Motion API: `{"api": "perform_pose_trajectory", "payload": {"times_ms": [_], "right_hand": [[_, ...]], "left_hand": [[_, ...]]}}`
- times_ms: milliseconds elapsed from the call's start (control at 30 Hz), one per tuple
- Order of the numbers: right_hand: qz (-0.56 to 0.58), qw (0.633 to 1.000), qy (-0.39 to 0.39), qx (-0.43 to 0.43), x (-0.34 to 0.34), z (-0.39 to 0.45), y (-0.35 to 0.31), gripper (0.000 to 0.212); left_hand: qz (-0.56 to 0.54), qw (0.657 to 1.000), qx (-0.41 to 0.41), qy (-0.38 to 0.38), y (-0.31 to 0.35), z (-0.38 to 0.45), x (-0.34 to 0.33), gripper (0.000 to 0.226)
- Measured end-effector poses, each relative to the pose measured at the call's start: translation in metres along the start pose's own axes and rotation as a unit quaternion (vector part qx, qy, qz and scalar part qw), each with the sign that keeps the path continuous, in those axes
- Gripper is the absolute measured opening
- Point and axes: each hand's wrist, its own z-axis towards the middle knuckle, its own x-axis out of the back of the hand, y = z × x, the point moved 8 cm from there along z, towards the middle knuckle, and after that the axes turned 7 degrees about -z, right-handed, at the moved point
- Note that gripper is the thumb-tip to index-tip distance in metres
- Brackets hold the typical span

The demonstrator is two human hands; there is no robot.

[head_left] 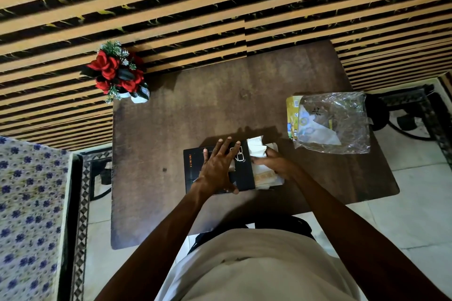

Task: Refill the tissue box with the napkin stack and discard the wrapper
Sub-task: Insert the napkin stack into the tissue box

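Note:
A black tissue box (193,171) lies flat near the front middle of the brown table (195,110). My left hand (219,166) presses down on its top with fingers spread. My right hand (274,162) grips the white napkin stack (263,173) at the box's right open end; part of the stack sticks out, and some white sheets rise above it. The clear plastic wrapper (340,124) with a yellow printed label lies crumpled on the table's right side, apart from both hands.
A small pot of red artificial flowers (117,73) stands at the table's far left corner. A striped wall panel runs behind. A blue-flowered cloth (27,215) lies at the left, tiled floor and a black metal stand at the right.

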Motion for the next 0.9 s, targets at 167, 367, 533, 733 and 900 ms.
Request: {"api": "perform_pose_trajectory", "payload": {"times_ms": [167,367,533,733,900], "right_hand": [[-0.067,0.997,0.048,-0.001,0.006,0.008,0.018,0.045],[0.001,0.998,0.040,-0.042,-0.042,0.015,0.016,0.025],[0.017,0.999,0.038,-0.009,-0.037,0.005,0.017,0.026],[-0.002,0.985,0.171,0.000,-0.012,-0.002,0.016,0.017],[-0.054,0.996,0.066,-0.037,-0.029,0.010,0.010,0.024]], "left_hand": [[0.001,1.000,-0.001,-0.003,0.001,0.000,-0.001,0.137],[-0.001,1.000,-0.002,-0.002,0.001,0.000,0.000,0.137],[-0.054,0.997,-0.033,0.032,-0.019,-0.007,0.011,0.131],[-0.087,0.990,0.004,0.110,-0.077,-0.030,0.015,0.123],[-0.118,0.988,-0.009,0.102,-0.079,-0.025,0.011,0.123]]}}
